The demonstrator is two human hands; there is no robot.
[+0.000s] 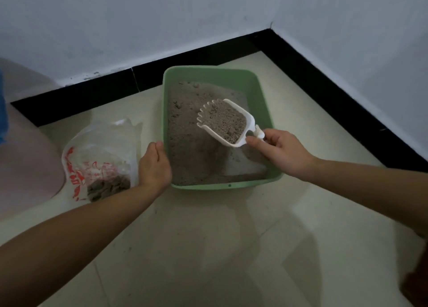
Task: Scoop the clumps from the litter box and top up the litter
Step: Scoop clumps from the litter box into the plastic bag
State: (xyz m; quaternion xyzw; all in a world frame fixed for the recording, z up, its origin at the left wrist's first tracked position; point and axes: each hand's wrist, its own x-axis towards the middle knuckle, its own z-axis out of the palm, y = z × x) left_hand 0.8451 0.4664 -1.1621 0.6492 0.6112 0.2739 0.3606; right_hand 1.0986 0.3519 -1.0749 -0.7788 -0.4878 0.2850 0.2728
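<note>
A green litter box (222, 186) sits on the tiled floor, holding grey litter (187, 130) with a bare patch of its bottom showing at the near right. My right hand (280, 151) grips the handle of a white scoop (222, 123), which is raised over the box and full of litter. My left hand (155, 165) holds the box's left rim. Left of the box lies a clear plastic bag (102, 158) with red print, with dark clumps (107, 187) inside at its near end.
The box stands close to a room corner, where white walls meet a black baseboard (208, 52). A pinkish rounded object (25, 154) fills the left edge, just beyond the bag. Pale floor tiles (208, 249) stretch toward me.
</note>
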